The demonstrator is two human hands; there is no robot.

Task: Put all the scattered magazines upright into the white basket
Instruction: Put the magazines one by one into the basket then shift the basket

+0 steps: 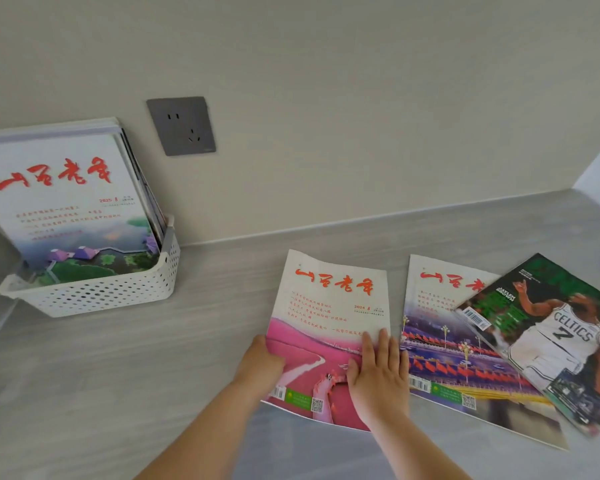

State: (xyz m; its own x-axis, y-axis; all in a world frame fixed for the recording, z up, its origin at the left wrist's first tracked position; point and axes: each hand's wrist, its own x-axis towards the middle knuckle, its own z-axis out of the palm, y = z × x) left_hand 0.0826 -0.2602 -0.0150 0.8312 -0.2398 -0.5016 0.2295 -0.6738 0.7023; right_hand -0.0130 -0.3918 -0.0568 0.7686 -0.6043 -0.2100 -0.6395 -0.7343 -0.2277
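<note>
A white perforated basket [101, 296] stands at the left against the wall, with several magazines [66, 202] upright in it. A pink-covered magazine [326, 306] lies on the counter, its near edge lifted slightly. My left hand [262, 362] grips its left edge, fingers tucked under the cover. My right hand [378, 372] lies flat on its right side with fingers spread. To the right lies a magazine with red flags [440, 351], partly covered by a green basketball magazine [551, 334].
The grey wood-grain counter [153, 375] runs left to right and meets a beige wall. A grey power socket [181, 125] sits on the wall just right of the basket. A side wall closes the far right corner.
</note>
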